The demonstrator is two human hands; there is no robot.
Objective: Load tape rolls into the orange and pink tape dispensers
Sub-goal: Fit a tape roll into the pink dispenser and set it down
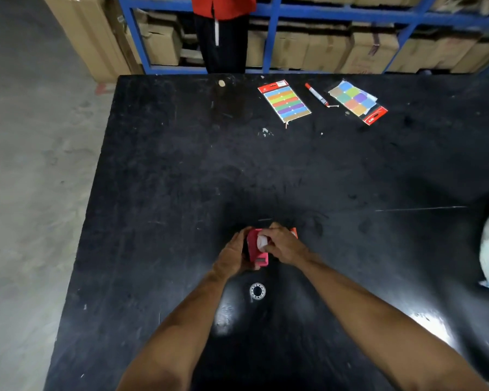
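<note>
On the black surface, the left hand grips the pink dispenser while the right hand's fingers pinch a white roll into it — loading looks underway. An orange dispenser peeks out just behind, its state hidden, and another roll waits just nearer.

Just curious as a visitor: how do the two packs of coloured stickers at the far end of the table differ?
The left sticker pack holds long thin strips, with its red header at the far end. The right sticker pack holds squarish patches, with its red header at the near end. A red marker lies between them. Both lie flat on the black table, untouched.
</note>
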